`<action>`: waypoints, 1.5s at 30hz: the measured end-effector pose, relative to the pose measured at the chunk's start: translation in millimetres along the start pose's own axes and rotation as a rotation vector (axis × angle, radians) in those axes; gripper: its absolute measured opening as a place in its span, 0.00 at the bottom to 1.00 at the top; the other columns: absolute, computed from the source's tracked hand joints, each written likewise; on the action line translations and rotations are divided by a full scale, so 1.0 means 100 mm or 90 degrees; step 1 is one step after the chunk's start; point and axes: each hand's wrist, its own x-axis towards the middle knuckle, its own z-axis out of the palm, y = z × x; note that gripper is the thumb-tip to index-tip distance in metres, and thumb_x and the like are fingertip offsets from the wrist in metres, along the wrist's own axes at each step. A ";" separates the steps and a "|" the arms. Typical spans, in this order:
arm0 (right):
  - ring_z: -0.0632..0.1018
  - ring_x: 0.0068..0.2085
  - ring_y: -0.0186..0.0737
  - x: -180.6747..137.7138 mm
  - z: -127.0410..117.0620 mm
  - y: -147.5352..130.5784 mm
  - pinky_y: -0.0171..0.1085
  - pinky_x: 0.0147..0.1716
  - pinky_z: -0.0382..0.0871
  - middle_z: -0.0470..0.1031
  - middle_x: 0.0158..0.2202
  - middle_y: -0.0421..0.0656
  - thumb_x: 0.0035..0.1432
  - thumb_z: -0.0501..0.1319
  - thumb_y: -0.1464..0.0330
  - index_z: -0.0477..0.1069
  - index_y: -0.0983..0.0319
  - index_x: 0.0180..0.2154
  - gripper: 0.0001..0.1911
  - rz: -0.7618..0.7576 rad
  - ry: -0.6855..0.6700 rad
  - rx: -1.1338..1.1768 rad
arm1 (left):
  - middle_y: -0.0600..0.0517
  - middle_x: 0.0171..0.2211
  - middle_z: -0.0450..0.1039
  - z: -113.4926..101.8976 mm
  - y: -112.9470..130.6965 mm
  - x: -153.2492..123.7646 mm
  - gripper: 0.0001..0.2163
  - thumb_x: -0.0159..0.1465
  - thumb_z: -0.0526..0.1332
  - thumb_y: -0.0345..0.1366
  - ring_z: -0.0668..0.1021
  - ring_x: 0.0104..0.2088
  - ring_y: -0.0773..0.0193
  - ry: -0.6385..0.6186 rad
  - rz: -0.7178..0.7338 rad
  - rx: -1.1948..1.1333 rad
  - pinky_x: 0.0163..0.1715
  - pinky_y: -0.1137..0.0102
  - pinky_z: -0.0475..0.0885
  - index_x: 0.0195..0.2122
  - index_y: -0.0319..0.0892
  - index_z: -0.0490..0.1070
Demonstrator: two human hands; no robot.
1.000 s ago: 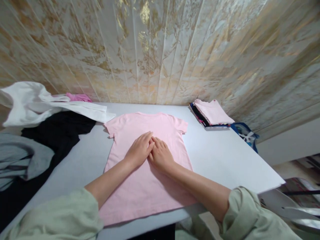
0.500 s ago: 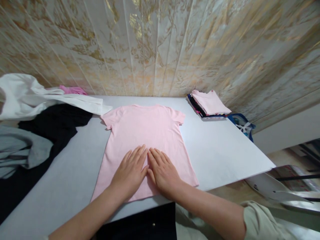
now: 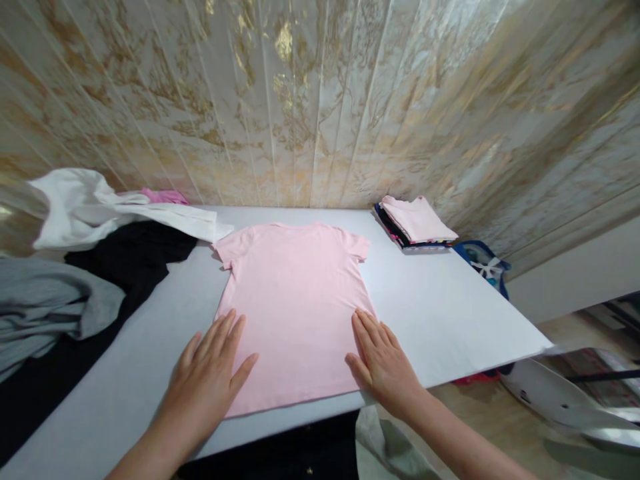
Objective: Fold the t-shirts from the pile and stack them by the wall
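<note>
A pink short-sleeved T-shirt (image 3: 300,300) lies spread out on the white table, its neckline toward the wall and its hem near the front edge. Over the shirt's lower left side, my left hand (image 3: 207,373) rests with its fingers stretched and the thumb apart. Across from it, my right hand (image 3: 383,360) lies flat at the lower right side edge, fingers together and outstretched. Neither hand grips anything. The fabric between them looks mostly smooth.
Folded clothes (image 3: 417,220) with a pink one on top form a stack at the back right. Loose white (image 3: 90,207), black (image 3: 135,253) and grey garments (image 3: 60,307) lie on the left. A patterned wall (image 3: 300,100) stands behind the table (image 3: 450,320).
My hands have moved apart from the middle of the shirt, the left one to its left side and the right one to its right side. The view has shifted slightly.
</note>
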 end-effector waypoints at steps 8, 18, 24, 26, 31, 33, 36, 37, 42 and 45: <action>0.74 0.54 0.45 0.81 -0.32 0.61 0.44 0.52 0.66 0.73 0.54 0.48 0.65 0.51 0.64 0.66 0.60 0.57 0.21 0.184 0.003 0.191 | 0.44 0.59 0.68 -0.37 0.20 0.86 0.24 0.69 0.46 0.47 0.68 0.61 0.52 -0.014 0.122 -0.102 0.60 0.53 0.60 0.59 0.39 0.66; 0.77 0.39 0.39 1.95 0.09 1.13 0.35 0.39 0.66 0.79 0.38 0.44 0.59 0.57 0.68 0.69 0.64 0.51 0.17 0.390 0.057 0.324 | 0.43 0.57 0.71 0.37 1.18 2.49 0.17 0.68 0.47 0.31 0.70 0.58 0.59 -0.035 0.128 -0.223 0.59 0.65 0.62 0.52 0.38 0.72; 0.75 0.35 0.37 1.97 0.17 1.16 0.33 0.36 0.65 0.76 0.33 0.41 0.53 0.56 0.75 0.72 0.62 0.40 0.12 0.336 0.139 0.316 | 0.45 0.66 0.57 0.70 1.37 2.51 0.23 0.69 0.48 0.45 0.59 0.66 0.51 -0.073 0.172 -0.217 0.64 0.50 0.52 0.63 0.45 0.61; 0.74 0.35 0.37 1.94 0.15 1.19 0.33 0.35 0.64 0.75 0.32 0.40 0.51 0.55 0.76 0.72 0.61 0.35 0.11 0.320 0.148 0.299 | 0.46 0.68 0.54 0.73 1.35 2.48 0.25 0.69 0.47 0.50 0.56 0.67 0.48 -0.084 0.179 -0.202 0.63 0.47 0.49 0.65 0.49 0.58; 0.76 0.35 0.38 1.95 0.09 1.28 0.33 0.34 0.65 0.77 0.33 0.41 0.55 0.56 0.72 0.72 0.62 0.43 0.13 0.375 0.111 0.270 | 0.46 0.68 0.53 0.73 1.33 2.47 0.25 0.68 0.45 0.53 0.55 0.67 0.47 -0.083 0.173 -0.195 0.63 0.46 0.47 0.64 0.54 0.59; 0.77 0.38 0.40 2.03 0.08 1.34 0.35 0.36 0.66 0.77 0.38 0.46 0.57 0.57 0.69 0.69 0.65 0.50 0.19 0.409 0.093 0.260 | 0.47 0.68 0.53 0.73 1.33 2.47 0.25 0.68 0.46 0.53 0.55 0.68 0.48 -0.082 0.175 -0.198 0.63 0.46 0.46 0.64 0.55 0.59; 0.76 0.44 0.43 2.20 0.10 1.43 0.36 0.41 0.66 0.75 0.47 0.53 0.56 0.59 0.68 0.66 0.69 0.54 0.24 0.430 0.090 0.246 | 0.46 0.68 0.53 0.73 1.34 2.46 0.26 0.68 0.45 0.54 0.54 0.68 0.48 -0.084 0.176 -0.199 0.63 0.46 0.45 0.64 0.54 0.58; 0.76 0.46 0.43 2.26 0.11 1.45 0.35 0.42 0.66 0.75 0.48 0.53 0.56 0.60 0.68 0.66 0.69 0.55 0.25 0.426 0.090 0.246 | 0.46 0.68 0.52 0.73 1.34 2.46 0.26 0.68 0.45 0.54 0.54 0.68 0.48 -0.084 0.175 -0.198 0.64 0.46 0.45 0.65 0.52 0.58; 0.76 0.41 0.39 2.46 0.17 1.51 0.33 0.38 0.65 0.77 0.42 0.47 0.52 0.62 0.70 0.74 0.64 0.44 0.15 0.409 0.077 0.254 | 0.45 0.68 0.52 0.73 1.34 2.45 0.29 0.68 0.44 0.53 0.53 0.68 0.51 -0.091 0.159 -0.203 0.65 0.49 0.44 0.66 0.45 0.56; 0.75 0.35 0.37 2.51 0.14 1.56 0.32 0.33 0.63 0.76 0.32 0.44 0.51 0.64 0.70 0.74 0.64 0.32 0.05 0.414 0.069 0.272 | 0.46 0.68 0.52 0.74 1.34 2.45 0.29 0.68 0.44 0.54 0.53 0.68 0.52 -0.090 0.156 -0.207 0.65 0.50 0.44 0.66 0.45 0.56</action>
